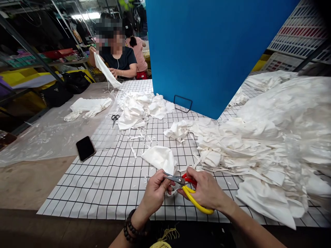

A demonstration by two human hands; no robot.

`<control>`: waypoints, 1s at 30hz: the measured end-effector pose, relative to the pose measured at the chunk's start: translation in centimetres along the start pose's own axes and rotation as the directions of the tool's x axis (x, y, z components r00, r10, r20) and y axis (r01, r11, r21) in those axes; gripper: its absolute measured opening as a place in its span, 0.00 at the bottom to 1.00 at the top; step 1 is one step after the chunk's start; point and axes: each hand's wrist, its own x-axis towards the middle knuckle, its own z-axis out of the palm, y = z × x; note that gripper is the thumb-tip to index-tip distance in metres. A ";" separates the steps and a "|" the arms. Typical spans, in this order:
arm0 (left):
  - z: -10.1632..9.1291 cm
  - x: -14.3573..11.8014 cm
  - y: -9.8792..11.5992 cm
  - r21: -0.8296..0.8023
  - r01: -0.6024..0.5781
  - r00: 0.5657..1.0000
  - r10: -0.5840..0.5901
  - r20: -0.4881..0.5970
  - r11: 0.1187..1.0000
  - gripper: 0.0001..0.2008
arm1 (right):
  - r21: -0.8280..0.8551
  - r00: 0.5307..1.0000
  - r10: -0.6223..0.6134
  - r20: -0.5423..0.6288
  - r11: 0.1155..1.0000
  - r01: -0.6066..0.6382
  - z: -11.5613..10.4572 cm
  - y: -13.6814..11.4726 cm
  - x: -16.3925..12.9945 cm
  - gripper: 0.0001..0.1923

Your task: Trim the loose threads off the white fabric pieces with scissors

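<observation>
My right hand grips scissors with red and yellow handles, blades pointing left. My left hand pinches a white cloth piece right at the blade tips, above the near edge of the black-gridded white table cover. A narrow white strip hangs between my hands. A bead bracelet circles my left wrist. A large heap of white cloth pieces lies just right of my right hand.
A black phone and small grey scissors lie to the left. More white cloth sits mid-table. A blue board stands upright behind. A person across the table holds a white cloth. Clear plastic sheet covers the left.
</observation>
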 end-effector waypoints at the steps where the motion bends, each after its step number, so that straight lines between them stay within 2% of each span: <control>1: 0.0 0.0 -0.2 -0.002 -0.002 1.000 0.002 0.010 1.000 0.15 | 0.001 1.000 -0.002 -0.006 1.000 0.002 0.1 0.1 0.0 0.21; 7: -0.3 0.0 -1.0 -0.062 0.005 0.999 -0.003 0.033 0.998 0.14 | 0.050 0.998 0.001 -0.058 0.999 0.001 1.1 0.6 -0.1 0.20; 10: -0.4 0.1 -0.7 -0.108 -0.001 1.000 0.004 0.027 0.994 0.14 | 0.264 0.999 0.035 -0.002 0.964 -0.034 1.3 1.2 -0.3 0.22; 12: -0.6 0.1 -0.5 -0.132 -0.022 1.000 0.024 0.012 0.991 0.13 | 0.477 0.994 0.098 0.042 0.872 -0.106 1.4 2.2 -0.2 0.21; 14: -1.1 -0.1 -0.4 -0.129 -0.052 0.999 0.051 -0.015 0.990 0.13 | 0.651 0.980 0.196 0.023 0.741 -0.164 1.5 3.6 0.1 0.19; 15: -1.5 -0.2 -0.4 -0.116 -0.066 0.998 0.062 -0.033 0.991 0.13 | 0.704 0.967 0.256 -0.006 0.687 -0.178 1.5 4.3 0.4 0.19; 17: -2.8 -0.6 -0.5 -0.100 -0.077 0.995 0.069 -0.079 0.992 0.12 | 0.734 0.930 0.365 -0.045 0.644 -0.217 1.7 5.6 1.0 0.20; 20: -5.7 -1.6 -0.7 -0.136 -0.067 0.984 0.043 -0.176 0.988 0.11 | 0.653 0.899 0.439 0.003 0.680 -0.334 2.2 6.0 2.0 0.18; 22: -7.6 -2.2 -0.8 -0.165 -0.016 0.976 -0.021 -0.218 0.986 0.10 | 0.548 0.904 0.425 0.042 0.747 -0.376 2.9 5.3 2.5 0.15; 24: -9.1 -2.5 -1.2 -0.179 0.069 0.961 -0.114 -0.252 0.981 0.10 | 0.436 0.922 0.383 0.052 0.822 -0.366 3.8 4.1 3.1 0.12; 27: -9.9 -2.6 -1.8 -0.212 0.144 0.928 -0.206 -0.311 0.967 0.11 | 0.348 0.942 0.332 0.049 0.878 -0.328 5.2 2.2 4.1 0.12; 30: -9.7 -2.2 -2.2 -0.204 0.138 0.907 -0.206 -0.366 0.969 0.12 | 0.330 0.945 0.326 0.015 0.891 -0.312 6.3 1.0 5.4 0.12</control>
